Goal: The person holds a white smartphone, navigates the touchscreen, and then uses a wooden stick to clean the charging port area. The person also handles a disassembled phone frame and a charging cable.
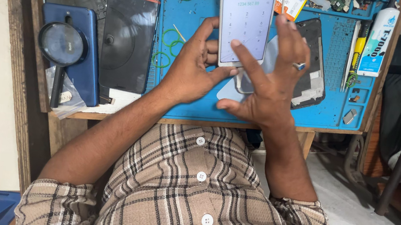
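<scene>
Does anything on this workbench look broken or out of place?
Yes: a phone frame lies opened up on the blue mat with its insides bare, and green rubber rings lie scattered beside the left hand.

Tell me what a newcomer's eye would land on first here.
First, the lit white smartphone at top centre of the blue work mat, steadied by the left hand while the ringed right hand touches its screen. Next, the black round magnifying glass lying on a blue phone at left.
</scene>
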